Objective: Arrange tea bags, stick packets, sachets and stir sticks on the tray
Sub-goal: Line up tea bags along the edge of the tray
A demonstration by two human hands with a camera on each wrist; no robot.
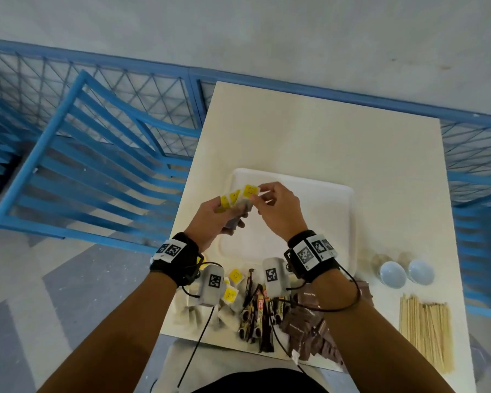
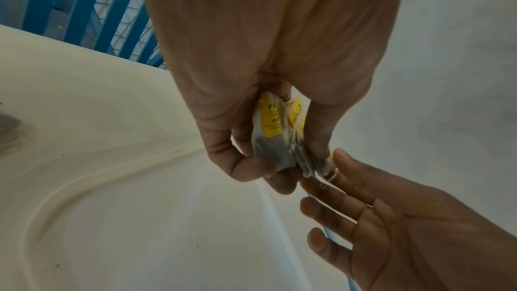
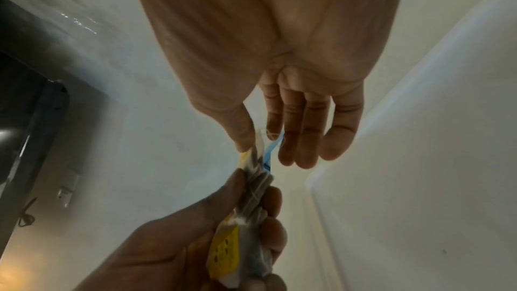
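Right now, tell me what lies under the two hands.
Under the left hand and right hand lies the bare white tray; the part behind the hands is covered.

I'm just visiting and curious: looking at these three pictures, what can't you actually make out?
- How many tea bags the left hand grips: head view, they overlap and fingers cover them.
- Print on the yellow tags: left wrist view, too blurred.
- Part of the tray: head view, hidden under both hands.
- Whether the right hand pinches a bag or only its string: all views, too small.
- Wording on the brown sachets: head view, right forearm covers them.
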